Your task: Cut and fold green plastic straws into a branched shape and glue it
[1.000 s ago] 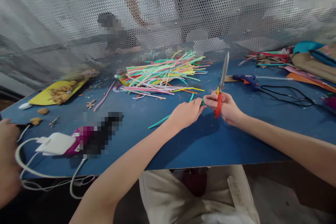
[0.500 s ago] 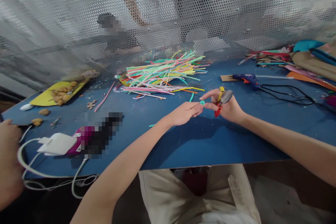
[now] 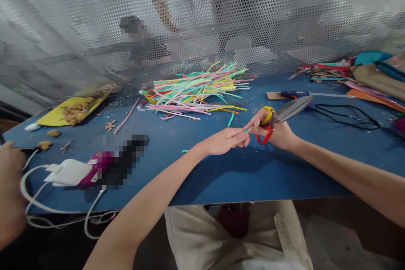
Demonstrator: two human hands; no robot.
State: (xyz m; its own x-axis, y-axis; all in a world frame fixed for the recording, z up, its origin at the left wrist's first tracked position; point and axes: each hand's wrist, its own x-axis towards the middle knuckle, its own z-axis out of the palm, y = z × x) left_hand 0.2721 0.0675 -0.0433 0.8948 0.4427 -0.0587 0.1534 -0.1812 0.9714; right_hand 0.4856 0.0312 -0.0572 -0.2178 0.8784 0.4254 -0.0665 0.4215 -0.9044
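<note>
Over the blue worktop [image 3: 221, 177], just short of the straw pile [image 3: 196, 88], the right hand [image 3: 275, 130] grips red-and-yellow scissors [image 3: 278, 118], blades turned aside to free its fingertips, which meet the loosely closed left hand [image 3: 226, 141] pinching a green straw piece [image 3: 246, 130].

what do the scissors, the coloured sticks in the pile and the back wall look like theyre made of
Scissors in the right hand: grey, dull-shining blades, likely steel; glossy red and yellow handles, probably plastic.
Pile of coloured sticks: thin, pastel, some bent; they look like pipe cleaners or plastic strips, too small to tell.
Back wall: silvery sheet with regular round holes, apparently perforated metal.
</note>
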